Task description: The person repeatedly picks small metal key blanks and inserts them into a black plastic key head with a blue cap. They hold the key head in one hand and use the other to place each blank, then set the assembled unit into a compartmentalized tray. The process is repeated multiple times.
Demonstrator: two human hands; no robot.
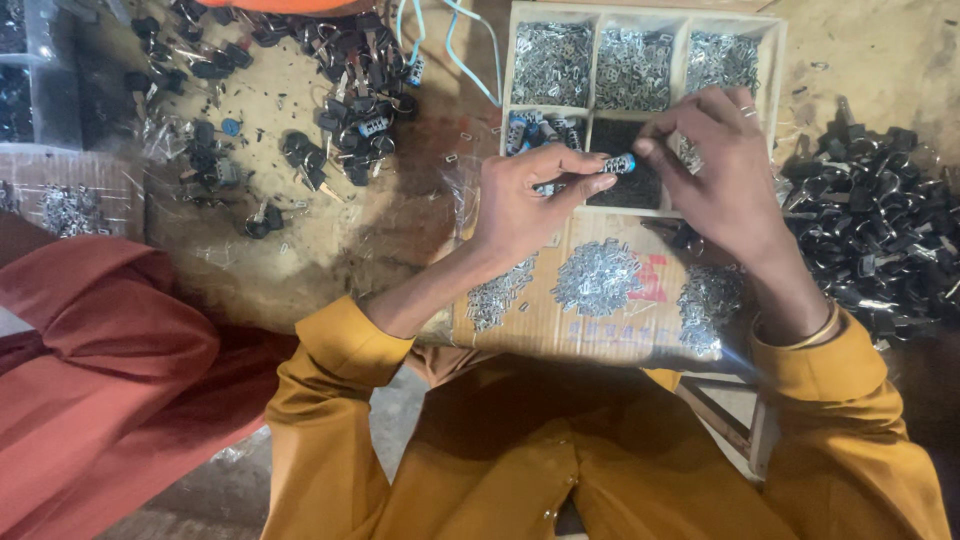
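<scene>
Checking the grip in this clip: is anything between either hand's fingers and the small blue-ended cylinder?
Nothing visible. The left hand pinches the small blue-ended cylinder directly, and the right hand fingertips touch its end, above the compartment tray.

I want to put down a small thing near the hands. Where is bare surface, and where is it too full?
Bare brown worktop lies between the black key pile and the left hand. A smaller bare patch is right of the compartment tray. Crowded: the tray, the cardboard with its metal-piece heaps, and the black key heap beside the right hand.
</scene>
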